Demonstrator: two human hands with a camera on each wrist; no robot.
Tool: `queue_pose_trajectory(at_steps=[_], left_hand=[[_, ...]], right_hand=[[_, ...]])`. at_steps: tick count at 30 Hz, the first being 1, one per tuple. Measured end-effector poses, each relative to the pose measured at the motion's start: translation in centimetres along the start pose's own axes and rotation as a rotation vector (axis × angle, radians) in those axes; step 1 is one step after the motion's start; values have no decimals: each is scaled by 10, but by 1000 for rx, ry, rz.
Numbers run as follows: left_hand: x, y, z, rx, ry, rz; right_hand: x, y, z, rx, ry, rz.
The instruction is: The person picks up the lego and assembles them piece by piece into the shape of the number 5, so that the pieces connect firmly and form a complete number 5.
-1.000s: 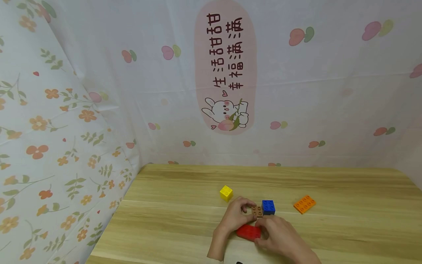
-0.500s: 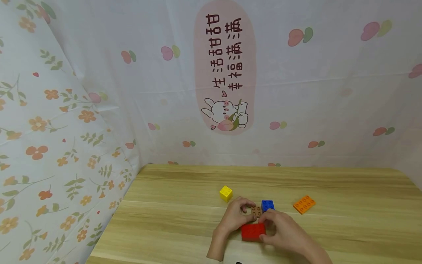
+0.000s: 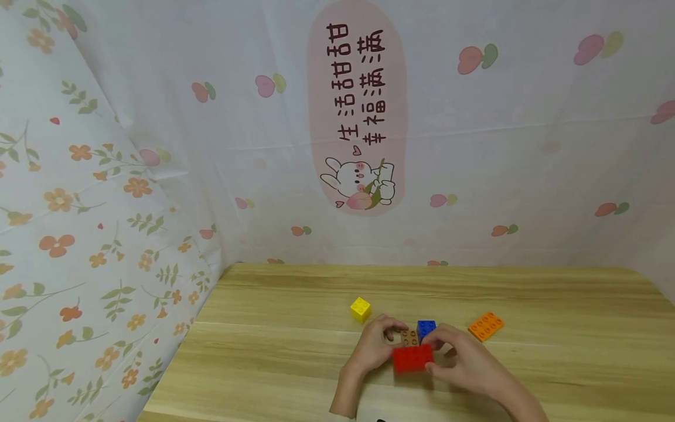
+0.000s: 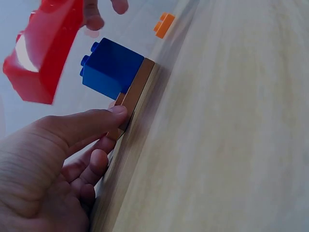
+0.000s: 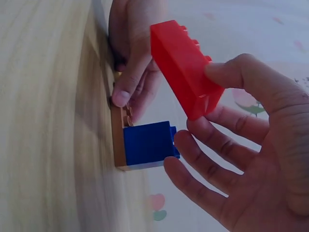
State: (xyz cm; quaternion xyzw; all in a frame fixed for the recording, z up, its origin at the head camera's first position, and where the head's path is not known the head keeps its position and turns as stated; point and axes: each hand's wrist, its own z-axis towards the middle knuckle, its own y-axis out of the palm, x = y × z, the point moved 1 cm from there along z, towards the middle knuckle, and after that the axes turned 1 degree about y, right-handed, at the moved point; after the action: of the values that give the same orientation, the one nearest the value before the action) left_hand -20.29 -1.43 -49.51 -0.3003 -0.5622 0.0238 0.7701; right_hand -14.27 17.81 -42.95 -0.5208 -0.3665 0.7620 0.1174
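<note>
My left hand pinches the left end of a flat brown brick plate lying on the table. A square blue brick is mounted on the plate's other end, while brown studs show on the end by my left fingers. In my right hand a long red brick is pinched between thumb and fingers at its right end. The red brick hangs above the table, studs up and slightly tilted, close in front of the brown plate and partly overlapping my left thumb in the head view.
A yellow brick stands on the wooden table behind my left hand. To the right lies a flat orange plate with studs up. Patterned cloth hangs behind the table and along its left side.
My right hand has lifted the red brick off the table, moving it rightward and away from me, and turned it straighter. The left hand keeps its hold on the brown plate.
</note>
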Motion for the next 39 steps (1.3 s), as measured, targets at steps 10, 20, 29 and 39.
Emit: queue_pose_trajectory(at_steps=[10,20,29,39], left_hand=[[-1,0,-1,-7,3,-12],[-1,-1,0,4,0,-16],[-1,-1,-1,-17,-13,-36],[0,0,0,-26,-43,-51]], right_hand=[[0,-2,-3,247,-46,-78],[0,-7,-3,421,-102,-147],[2,-7,-1,473,-116,-156],[12,-4,1,490,-104,-187]])
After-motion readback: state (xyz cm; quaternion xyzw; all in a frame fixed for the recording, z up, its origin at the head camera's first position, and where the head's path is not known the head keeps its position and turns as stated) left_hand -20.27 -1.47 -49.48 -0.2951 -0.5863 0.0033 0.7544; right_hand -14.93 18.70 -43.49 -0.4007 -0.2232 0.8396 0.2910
